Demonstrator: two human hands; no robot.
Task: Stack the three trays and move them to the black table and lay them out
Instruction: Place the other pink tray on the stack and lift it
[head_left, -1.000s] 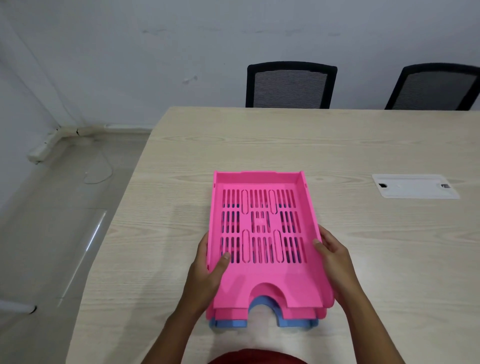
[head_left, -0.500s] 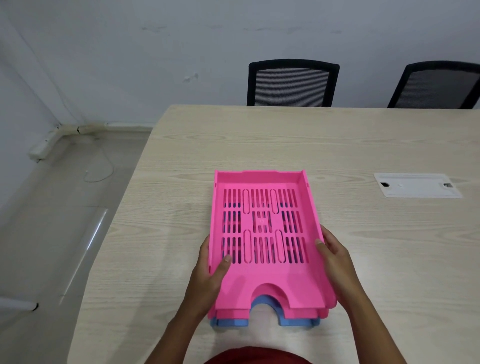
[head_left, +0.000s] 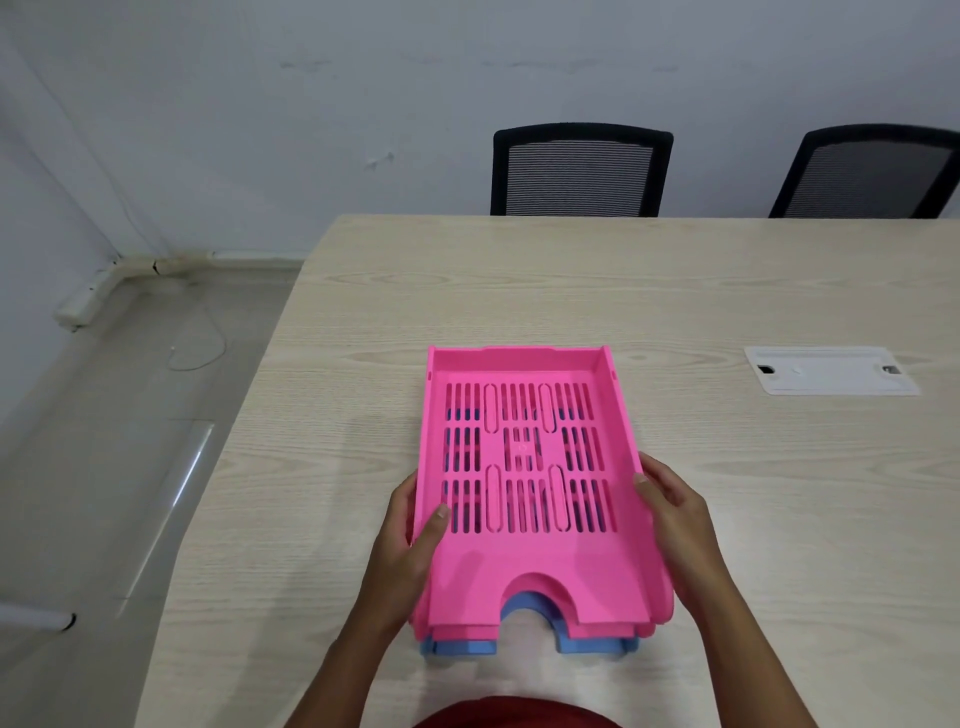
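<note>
Three slotted plastic trays sit nested in one stack on the light wooden table (head_left: 675, 291). The top pink tray (head_left: 524, 551) covers a second pink tray (head_left: 467, 632), of which only the front edge shows. A blue tray (head_left: 462, 648) lies at the bottom, its front corners and arch peeking out. My left hand (head_left: 410, 540) grips the stack's left side, thumb over the top tray's rim. My right hand (head_left: 675, 525) grips the right side the same way. The black table is not in view.
A white cable hatch (head_left: 831, 370) is set into the table at the right. Two black mesh chairs (head_left: 579, 171) (head_left: 872, 174) stand behind the far edge. The table's left edge drops to grey floor (head_left: 104, 441), where a thin cable lies.
Both hands keep their hold on the sides of the stack. The stack sits in nearly the same spot; only the view shifted a little.
</note>
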